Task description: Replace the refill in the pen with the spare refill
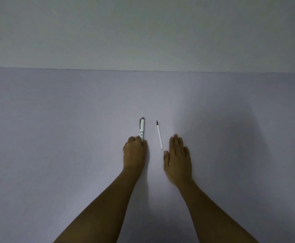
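A white pen (142, 128) with a grey cap and clip lies on the table, pointing away from me. My left hand (134, 152) is curled over the pen's near end, fingers closed around it. The spare refill (159, 135), a thin white rod with a dark tip at its far end, lies just to the right of the pen, slightly slanted. My right hand (177, 159) rests flat on the table, palm down, right of the refill's near end and not touching it.
The pale lilac table (73, 128) stretches wide on both sides. Its far edge meets a plain light wall (143, 32). Nothing else lies on the surface.
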Available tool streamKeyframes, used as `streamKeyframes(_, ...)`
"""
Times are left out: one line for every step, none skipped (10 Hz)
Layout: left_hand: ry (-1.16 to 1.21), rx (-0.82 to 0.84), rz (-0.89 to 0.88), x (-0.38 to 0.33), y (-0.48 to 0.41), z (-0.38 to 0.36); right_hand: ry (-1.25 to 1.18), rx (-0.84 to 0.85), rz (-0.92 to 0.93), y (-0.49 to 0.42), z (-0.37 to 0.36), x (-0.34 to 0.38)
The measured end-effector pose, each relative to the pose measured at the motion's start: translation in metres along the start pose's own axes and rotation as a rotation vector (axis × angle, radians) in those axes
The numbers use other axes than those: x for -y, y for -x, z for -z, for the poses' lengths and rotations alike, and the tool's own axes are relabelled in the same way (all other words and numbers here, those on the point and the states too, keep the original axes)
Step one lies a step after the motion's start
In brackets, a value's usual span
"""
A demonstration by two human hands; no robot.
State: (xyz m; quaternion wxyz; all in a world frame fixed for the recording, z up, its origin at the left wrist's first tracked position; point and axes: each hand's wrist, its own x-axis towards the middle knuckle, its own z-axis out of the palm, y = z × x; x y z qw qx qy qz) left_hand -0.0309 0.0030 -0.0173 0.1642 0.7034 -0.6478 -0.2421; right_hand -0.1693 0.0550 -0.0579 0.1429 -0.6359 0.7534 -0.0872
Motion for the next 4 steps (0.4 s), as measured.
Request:
streamKeyframes(-0.007,-0.003,0.007,-0.001,0.001,-0.002,0.003,0.019,-0.003,-0.001,-0.001,0.000)
streamKeyframes(0.005,0.004,0.031,-0.003,0.004,-0.001,-0.007,0.060,0.005,-0.001,0.002,0.000)
streamKeyframes(0.020,0.008,0.076,-0.005,0.006,0.004,-0.057,0.075,0.009,-0.002,0.007,0.001)
streamKeyframes(0.065,-0.027,0.104,-0.008,0.001,0.019,-0.102,0.062,0.020,-0.006,0.027,0.000)
